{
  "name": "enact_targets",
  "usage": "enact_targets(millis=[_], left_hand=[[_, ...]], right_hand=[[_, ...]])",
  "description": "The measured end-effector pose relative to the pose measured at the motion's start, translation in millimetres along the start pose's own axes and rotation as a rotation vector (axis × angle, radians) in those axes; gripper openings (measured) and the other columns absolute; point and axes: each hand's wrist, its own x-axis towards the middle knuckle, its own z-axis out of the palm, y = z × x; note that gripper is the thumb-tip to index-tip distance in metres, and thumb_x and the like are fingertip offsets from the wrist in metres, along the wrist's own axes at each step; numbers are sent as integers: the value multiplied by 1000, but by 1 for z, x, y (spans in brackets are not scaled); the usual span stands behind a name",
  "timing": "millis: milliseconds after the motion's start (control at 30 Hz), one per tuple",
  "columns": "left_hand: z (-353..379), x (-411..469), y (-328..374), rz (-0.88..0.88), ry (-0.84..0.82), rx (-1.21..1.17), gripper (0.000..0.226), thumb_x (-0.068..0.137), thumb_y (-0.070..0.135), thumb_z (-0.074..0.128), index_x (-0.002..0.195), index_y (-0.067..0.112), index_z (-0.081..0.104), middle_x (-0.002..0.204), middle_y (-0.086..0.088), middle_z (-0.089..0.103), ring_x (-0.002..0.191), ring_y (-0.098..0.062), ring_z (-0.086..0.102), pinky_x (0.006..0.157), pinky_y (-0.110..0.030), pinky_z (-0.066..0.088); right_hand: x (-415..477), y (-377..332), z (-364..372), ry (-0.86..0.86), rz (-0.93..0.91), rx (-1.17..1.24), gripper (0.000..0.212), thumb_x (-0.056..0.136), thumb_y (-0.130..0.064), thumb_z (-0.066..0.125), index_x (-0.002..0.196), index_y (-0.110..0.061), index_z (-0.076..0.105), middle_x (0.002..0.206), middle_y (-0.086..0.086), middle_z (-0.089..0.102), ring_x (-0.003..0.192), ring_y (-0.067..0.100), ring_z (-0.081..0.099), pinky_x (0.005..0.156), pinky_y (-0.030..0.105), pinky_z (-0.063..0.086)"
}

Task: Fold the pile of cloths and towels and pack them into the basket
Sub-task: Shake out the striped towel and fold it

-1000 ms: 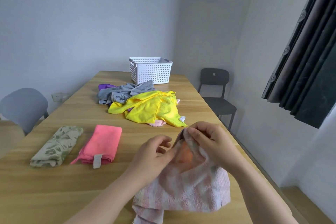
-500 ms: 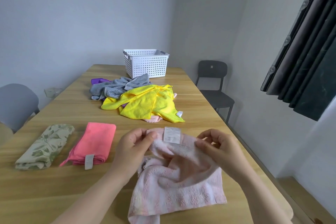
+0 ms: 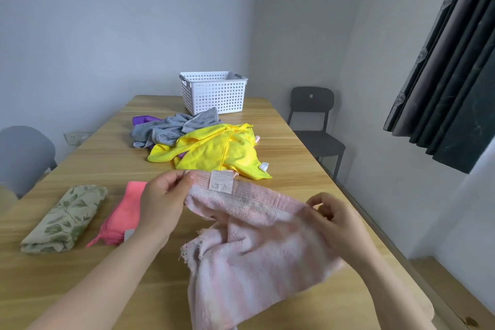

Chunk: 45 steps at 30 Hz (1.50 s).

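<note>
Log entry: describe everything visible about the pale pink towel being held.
The pink towel is pale terry with faint stripes, a ribbed band along its top edge and a whitish label sewn there. One hanging edge is frayed. Unfolded and rumpled, it is held over the table: the left hand and right hand pinch the band's ends, the rest sagging below.

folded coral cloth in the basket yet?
No, the folded coral cloth lies on the table beside the leaf-print cloth, well short of the white basket at the far end.
</note>
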Motion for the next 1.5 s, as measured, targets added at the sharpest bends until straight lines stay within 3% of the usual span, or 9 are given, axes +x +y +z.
enact_targets(millis=[100, 233, 367, 467, 667, 800, 1100, 1267, 1500], left_hand=[[0, 4, 12, 92, 11, 72, 19, 76, 43, 64, 77, 26, 72, 80, -17, 69, 72, -13, 53, 73, -37, 45], [9, -8, 25, 154, -1, 118, 12, 85, 25, 67, 76, 30, 72, 68, 5, 70, 63, -2, 54, 65, -26, 43], [18, -36, 15, 99, -107, 135, 16, 88, 23, 65, 80, 35, 72, 54, 1, 52, 52, -5, 41, 53, -22, 35], [15, -54, 2, 32, -192, 153, 11, 86, 31, 65, 85, 38, 73, 62, 7, 56, 59, -6, 48, 64, -29, 43], [6, -84, -13, -67, -157, 190, 15, 86, 18, 66, 85, 29, 77, 69, 3, 71, 51, 7, 47, 61, -22, 41], [-5, -91, -18, -124, -172, 178, 29, 76, 44, 67, 74, 16, 72, 46, 7, 46, 49, -6, 45, 60, -26, 38], [-21, -96, -19, -170, -158, 156, 16, 84, 3, 65, 74, 13, 74, 65, -9, 69, 53, -11, 62, 58, -22, 53], [-21, -99, -20, -230, -157, 82, 14, 82, 2, 67, 82, 14, 74, 68, -9, 72, 57, -15, 67, 61, -20, 54], [-15, -108, -3, -258, -254, -55, 22, 82, 0, 65, 80, 18, 78, 74, -13, 73, 64, -20, 69, 68, -27, 58]], right_hand=[[5, -12, -8, 56, 64, 111, 18, 88, -14, 54, 84, -29, 63, 57, 7, 58, 47, 14, 41, 49, 27, 34], [5, -30, -13, -67, 182, 552, 10, 93, -13, 57, 88, -16, 66, 68, 3, 57, 56, 15, 48, 53, 26, 40], [-5, -40, -5, -315, 159, 860, 16, 91, -4, 53, 92, -2, 69, 83, 12, 68, 72, 19, 65, 67, 24, 56], [-13, -37, 9, -386, 112, 574, 20, 86, 7, 60, 101, -3, 69, 98, 8, 74, 92, 18, 70, 88, 31, 56], [-32, -17, 39, -377, -75, -62, 48, 76, -9, 66, 110, -42, 62, 101, -27, 64, 93, -6, 59, 76, 16, 50], [-43, -25, 52, -401, -223, -9, 53, 77, -8, 66, 115, -44, 60, 107, -29, 60, 91, 1, 55, 67, 13, 45], [-35, -32, 89, -464, -423, -74, 50, 77, -11, 67, 123, -30, 61, 119, -22, 56, 85, -1, 58, 73, 9, 42], [-29, -33, 89, -428, -424, -151, 10, 79, -25, 71, 87, -23, 65, 87, -16, 51, 71, 6, 50, 64, 15, 40], [-44, -45, 66, -298, -298, 157, 12, 83, -23, 72, 74, -19, 65, 65, -9, 59, 58, 3, 47, 55, 10, 33]])
